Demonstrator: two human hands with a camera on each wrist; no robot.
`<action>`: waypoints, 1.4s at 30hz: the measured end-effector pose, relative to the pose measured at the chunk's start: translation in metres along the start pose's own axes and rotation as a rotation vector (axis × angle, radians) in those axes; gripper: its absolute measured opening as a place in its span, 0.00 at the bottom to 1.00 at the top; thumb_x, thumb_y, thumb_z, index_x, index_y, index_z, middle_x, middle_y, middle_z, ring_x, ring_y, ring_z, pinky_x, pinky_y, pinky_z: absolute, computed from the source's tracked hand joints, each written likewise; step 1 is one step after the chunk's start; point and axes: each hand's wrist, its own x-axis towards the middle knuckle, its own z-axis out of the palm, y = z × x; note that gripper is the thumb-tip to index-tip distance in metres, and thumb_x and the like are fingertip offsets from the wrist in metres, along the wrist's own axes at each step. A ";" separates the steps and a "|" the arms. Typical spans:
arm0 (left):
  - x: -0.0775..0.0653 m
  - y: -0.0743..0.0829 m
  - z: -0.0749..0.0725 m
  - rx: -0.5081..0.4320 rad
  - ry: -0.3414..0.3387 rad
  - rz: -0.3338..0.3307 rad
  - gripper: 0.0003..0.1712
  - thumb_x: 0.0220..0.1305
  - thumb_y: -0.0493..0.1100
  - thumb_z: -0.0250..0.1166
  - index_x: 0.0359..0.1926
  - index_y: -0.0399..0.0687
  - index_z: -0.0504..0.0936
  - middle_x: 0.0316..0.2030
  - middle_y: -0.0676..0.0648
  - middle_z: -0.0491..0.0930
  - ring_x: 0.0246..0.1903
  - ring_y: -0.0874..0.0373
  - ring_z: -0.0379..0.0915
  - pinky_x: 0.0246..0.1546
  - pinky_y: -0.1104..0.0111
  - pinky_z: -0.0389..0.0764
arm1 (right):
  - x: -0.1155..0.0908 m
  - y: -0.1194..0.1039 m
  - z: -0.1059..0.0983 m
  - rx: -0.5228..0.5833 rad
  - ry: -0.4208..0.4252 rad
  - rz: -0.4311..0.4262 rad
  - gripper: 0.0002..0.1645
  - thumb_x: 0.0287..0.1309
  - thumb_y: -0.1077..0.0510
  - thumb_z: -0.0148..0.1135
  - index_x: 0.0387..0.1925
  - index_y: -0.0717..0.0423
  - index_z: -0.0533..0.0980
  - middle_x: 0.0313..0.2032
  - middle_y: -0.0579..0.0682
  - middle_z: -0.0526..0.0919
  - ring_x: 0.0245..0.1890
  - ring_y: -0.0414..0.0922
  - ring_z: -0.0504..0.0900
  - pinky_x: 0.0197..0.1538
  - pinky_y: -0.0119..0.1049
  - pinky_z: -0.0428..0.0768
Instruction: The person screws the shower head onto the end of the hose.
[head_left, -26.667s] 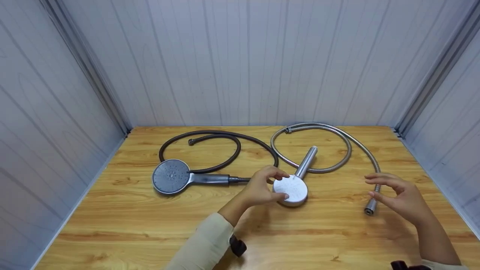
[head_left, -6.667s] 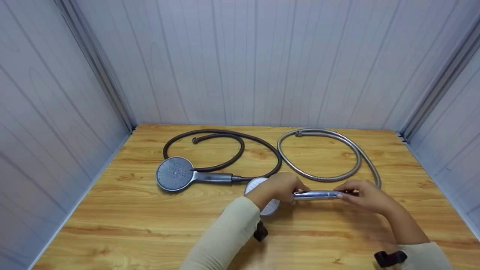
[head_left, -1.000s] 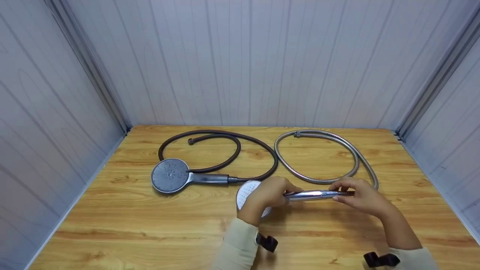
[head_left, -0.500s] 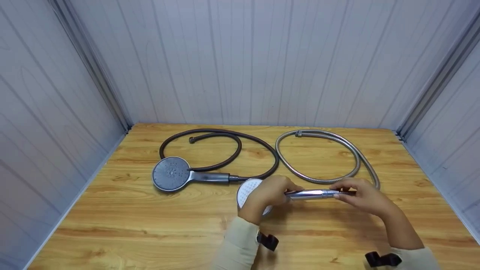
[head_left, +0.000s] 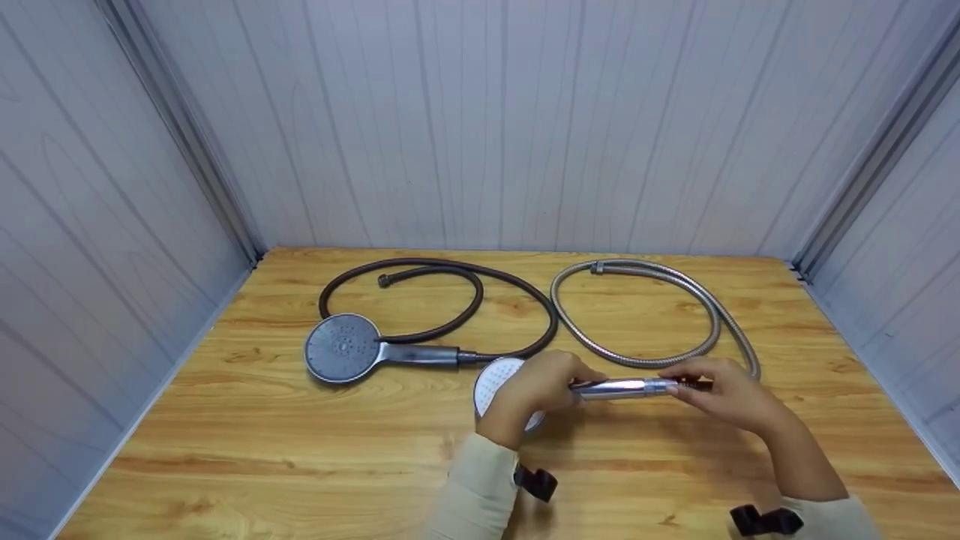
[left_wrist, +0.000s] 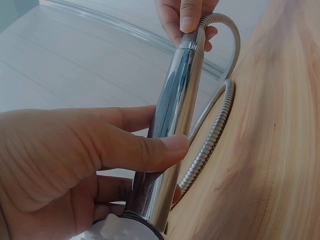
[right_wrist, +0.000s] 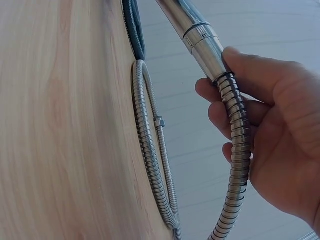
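Observation:
My left hand point(head_left: 544, 386) grips the chrome handle point(left_wrist: 172, 100) of a hand shower point(head_left: 495, 381), whose white nozzle face shows left of that hand in the head view. The handle points right, held above the table. At its far end, my right hand point(head_left: 731, 394) pinches the smooth metal connector point(right_wrist: 207, 57) of a silver shower hose point(head_left: 716, 330). Connector and handle meet in line, with a thin seam between them in the right wrist view. Thumb and fingers lie around the connector's lower end, and the ribbed hose hangs past the palm point(right_wrist: 285, 145).
A second, grey-faced hand shower point(head_left: 343, 347) lies at left, joined to a dark hose point(head_left: 480, 289) looped behind it. The silver hose's other end, with a nut point(head_left: 597, 268), lies at the back right. Pale panels point(head_left: 465, 127) wall the wooden table point(head_left: 300, 465) at the back and sides.
Earliest, both hands were empty, the hand shower and hose end lying apart on the table. Both were picked up and brought together. Over the last second, only the right fingers shift slightly at the connector.

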 end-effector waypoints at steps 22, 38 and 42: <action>-0.001 0.000 -0.001 -0.010 -0.003 -0.012 0.29 0.53 0.34 0.73 0.54 0.64 0.83 0.45 0.61 0.84 0.31 0.67 0.70 0.35 0.76 0.73 | 0.001 0.002 0.004 -0.034 0.068 -0.111 0.13 0.56 0.62 0.69 0.43 0.50 0.82 0.39 0.43 0.82 0.34 0.40 0.76 0.33 0.33 0.79; -0.001 -0.001 -0.002 0.000 0.010 -0.004 0.30 0.52 0.31 0.72 0.54 0.65 0.83 0.44 0.60 0.84 0.28 0.65 0.66 0.29 0.74 0.68 | 0.002 -0.003 0.003 0.014 0.034 -0.053 0.11 0.61 0.61 0.65 0.46 0.54 0.83 0.40 0.47 0.83 0.36 0.40 0.77 0.36 0.33 0.81; -0.001 -0.001 -0.003 -0.003 0.004 -0.013 0.31 0.53 0.32 0.72 0.55 0.66 0.83 0.45 0.60 0.84 0.28 0.64 0.66 0.30 0.74 0.69 | 0.002 -0.005 0.002 0.007 0.014 -0.052 0.12 0.62 0.60 0.64 0.46 0.58 0.83 0.41 0.50 0.83 0.37 0.38 0.78 0.37 0.32 0.80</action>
